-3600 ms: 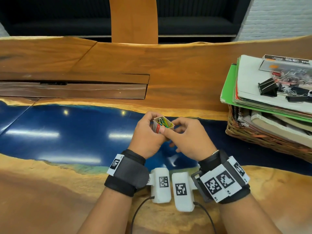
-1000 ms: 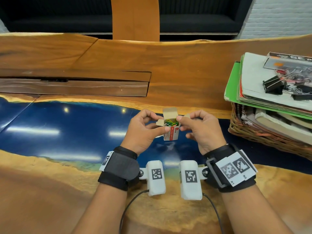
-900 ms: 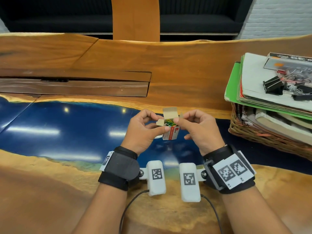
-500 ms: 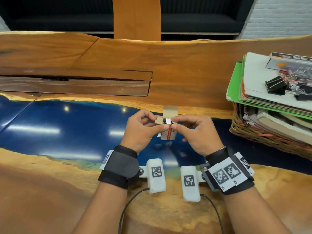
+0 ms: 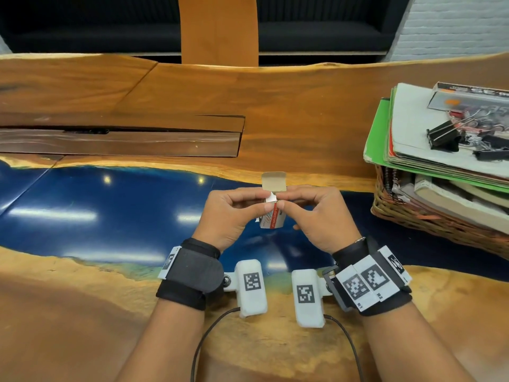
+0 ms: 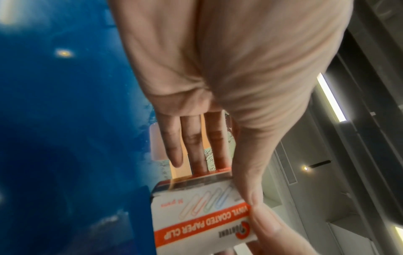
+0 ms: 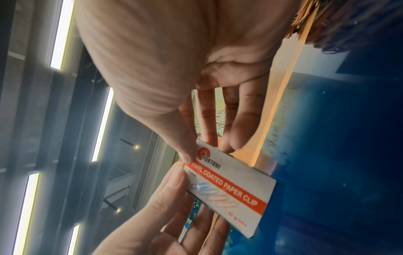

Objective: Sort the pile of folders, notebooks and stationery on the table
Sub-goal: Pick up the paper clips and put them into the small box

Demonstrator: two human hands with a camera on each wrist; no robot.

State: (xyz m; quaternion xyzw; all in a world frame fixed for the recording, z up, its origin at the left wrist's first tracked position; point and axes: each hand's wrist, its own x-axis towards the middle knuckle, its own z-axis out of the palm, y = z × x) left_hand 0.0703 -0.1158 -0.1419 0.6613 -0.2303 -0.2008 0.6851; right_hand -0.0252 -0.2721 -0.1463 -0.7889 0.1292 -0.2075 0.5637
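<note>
Small white cardboard paper-clip box with an orange-red band [image 5: 272, 219], held clear above the surface between both sets of fingers. Left hand [image 5: 228, 216]: thumb and index finger curled, pinching the box at its upper left corner; remaining fingers extended behind the box in the left wrist view [image 6: 197, 214]. Right hand [image 5: 321, 216]: thumb and index finger pinching the upper right corner, tips meeting those of the left hand at the box mouth; other fingers loosely spread behind the box in the right wrist view [image 7: 229, 188]. Brown top flap [image 5: 274, 181] standing upright just beyond the fingertips; a small white side flap folded inward directly between the thumbs. Printed wording "VINYL COATED PAPER CLIP" legible on the box face. Contents hidden.

Below the hands, glossy blue resin and live-edge wood surface [image 5: 110, 216]. Well to the right of the right fingers, woven wicker basket [image 5: 429, 219] loaded with notebooks, topped by a stack of green and white folders [image 5: 407, 150] carrying black binder clips [image 5: 443, 137] and a clear plastic clip case [image 5: 468, 102].
</note>
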